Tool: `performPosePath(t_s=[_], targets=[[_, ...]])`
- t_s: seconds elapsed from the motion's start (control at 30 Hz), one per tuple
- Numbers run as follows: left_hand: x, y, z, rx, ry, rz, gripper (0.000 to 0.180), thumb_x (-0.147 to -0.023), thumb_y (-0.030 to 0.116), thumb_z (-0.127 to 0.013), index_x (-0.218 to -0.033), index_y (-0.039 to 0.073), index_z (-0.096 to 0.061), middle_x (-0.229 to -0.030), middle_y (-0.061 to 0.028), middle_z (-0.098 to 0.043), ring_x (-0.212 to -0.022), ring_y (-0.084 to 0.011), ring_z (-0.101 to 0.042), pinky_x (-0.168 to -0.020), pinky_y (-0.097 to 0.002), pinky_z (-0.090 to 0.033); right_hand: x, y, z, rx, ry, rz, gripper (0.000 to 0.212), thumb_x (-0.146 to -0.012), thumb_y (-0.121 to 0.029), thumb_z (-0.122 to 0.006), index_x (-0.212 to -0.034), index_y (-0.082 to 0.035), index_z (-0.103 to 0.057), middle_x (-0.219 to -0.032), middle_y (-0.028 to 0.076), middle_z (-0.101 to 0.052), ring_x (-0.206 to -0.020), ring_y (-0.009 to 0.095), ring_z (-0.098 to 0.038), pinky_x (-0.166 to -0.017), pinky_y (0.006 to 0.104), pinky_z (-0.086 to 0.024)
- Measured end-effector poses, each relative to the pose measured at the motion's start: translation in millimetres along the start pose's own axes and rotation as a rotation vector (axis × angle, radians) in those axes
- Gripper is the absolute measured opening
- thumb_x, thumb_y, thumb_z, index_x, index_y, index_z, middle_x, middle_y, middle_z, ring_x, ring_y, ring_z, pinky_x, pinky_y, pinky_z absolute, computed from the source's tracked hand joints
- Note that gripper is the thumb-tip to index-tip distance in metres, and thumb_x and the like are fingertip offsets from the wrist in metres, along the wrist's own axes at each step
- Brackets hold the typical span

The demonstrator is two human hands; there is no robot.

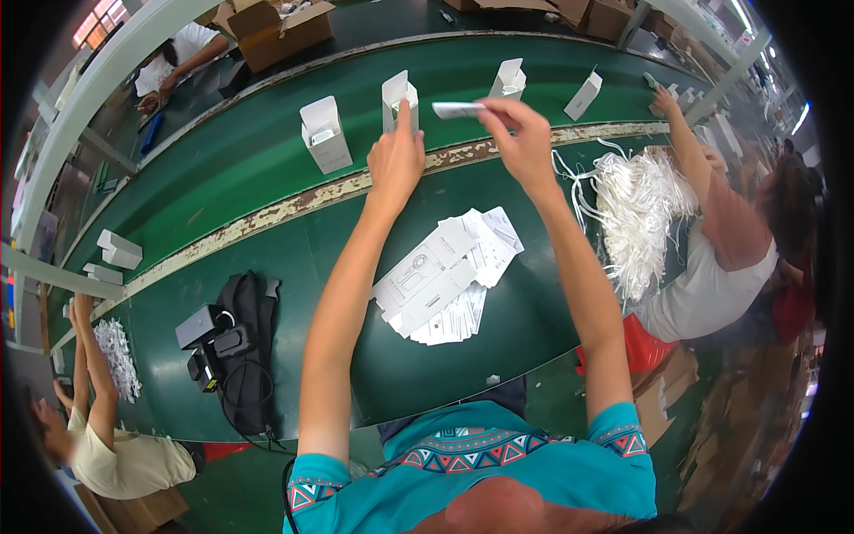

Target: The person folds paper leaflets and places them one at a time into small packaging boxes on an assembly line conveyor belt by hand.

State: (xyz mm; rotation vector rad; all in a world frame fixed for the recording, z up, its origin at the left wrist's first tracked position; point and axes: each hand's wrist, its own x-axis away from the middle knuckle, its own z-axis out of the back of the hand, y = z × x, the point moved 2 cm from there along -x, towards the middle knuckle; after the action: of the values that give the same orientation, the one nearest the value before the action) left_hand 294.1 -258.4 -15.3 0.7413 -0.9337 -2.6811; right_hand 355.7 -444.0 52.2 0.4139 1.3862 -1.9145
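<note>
My left hand point(398, 162) is at the near side of an upright white box point(392, 89) with its top flap raised. Its index finger stretches up over the box front to the opening, and its thumb is hidden. To the right, my right hand point(523, 133) pinches a folded white leaflet point(456, 110) between thumb and fingers. The leaflet is held just right of the box, apart from it. Other open white boxes stand on the green belt: one point(326, 142) to the left, one point(508, 82) behind my right hand, and a tilted one point(584, 98) farther right.
Between my forearms lies a pile of printed white sheets point(436, 276). White cords point(640, 214) are heaped at the right. A black strap with devices point(233, 343) lies at the left. A worn ledge point(240, 215) separates table and belt. Co-workers point(712, 258) work on both sides and across.
</note>
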Motion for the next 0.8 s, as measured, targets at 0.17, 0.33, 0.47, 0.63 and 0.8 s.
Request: performPosePath(t_s=[0.17, 0.33, 0.47, 0.63, 0.8], targets=[[-16.8, -30.0, -6.6, -0.366, 0.088, -0.010, 0.046, -0.091, 0.014, -0.064, -0.136, 0.009, -0.052, -0.074, -0.0214, -0.070, -0.068, -0.0425, -0.071, -0.060, -0.0538, -0.056, -61.9, -2.7, -52.7, 0.146, -0.112, 0.360, 0.013, -0.085, -0.003, -0.070, -0.098, -0.002, -0.074, -0.093, 0.012, -0.073, -0.085, 0.030, -0.069, -0.077, 0.0377, -0.056], [-6.7, -28.4, 4.6, -0.279, 0.173, 0.002, 0.030, -0.090, 0.018, -0.067, -0.120, 0.018, -0.071, -0.077, -0.0174, -0.071, -0.072, -0.0401, -0.070, -0.065, -0.0511, -0.055, -69.0, 14.0, -89.3, 0.418, -0.326, 0.567, 0.015, -0.078, -0.002, -0.071, -0.093, -0.003, -0.072, -0.092, 0.011, -0.071, -0.093, 0.031, -0.066, -0.081, 0.0414, -0.054], [-0.1, -29.3, 7.9, -0.254, 0.213, 0.009, 0.025, -0.090, 0.018, -0.067, -0.114, 0.018, -0.075, -0.077, -0.0168, -0.071, -0.072, -0.0390, -0.070, -0.065, -0.0504, -0.055, -62.0, 14.1, -111.8, 0.504, -0.355, 0.640, 0.015, -0.075, -0.002, -0.071, -0.089, -0.005, -0.071, -0.089, 0.008, -0.070, -0.089, 0.029, -0.066, -0.077, 0.0414, -0.053], [9.5, -30.2, 11.4, -0.201, 0.235, 0.021, 0.026, -0.090, 0.016, -0.066, -0.115, 0.017, -0.075, -0.079, -0.0170, -0.072, -0.073, -0.0393, -0.070, -0.065, -0.0504, -0.055, -46.8, 13.0, -120.2, 0.517, -0.291, 0.613, 0.018, -0.072, 0.000, -0.070, -0.090, -0.006, -0.073, -0.089, 0.005, -0.071, -0.087, 0.028, -0.064, -0.075, 0.0405, -0.050], [7.9, -35.5, 18.6, -0.179, 0.245, 0.039, 0.030, -0.091, 0.016, -0.066, -0.120, 0.017, -0.073, -0.080, -0.0185, -0.072, -0.076, -0.0401, -0.071, -0.066, -0.0513, -0.055, -26.2, 2.2, -99.4, 0.509, -0.198, 0.529, 0.021, -0.077, -0.002, -0.070, -0.098, -0.007, -0.075, -0.092, 0.005, -0.072, -0.086, 0.027, -0.063, -0.075, 0.0392, -0.049]])
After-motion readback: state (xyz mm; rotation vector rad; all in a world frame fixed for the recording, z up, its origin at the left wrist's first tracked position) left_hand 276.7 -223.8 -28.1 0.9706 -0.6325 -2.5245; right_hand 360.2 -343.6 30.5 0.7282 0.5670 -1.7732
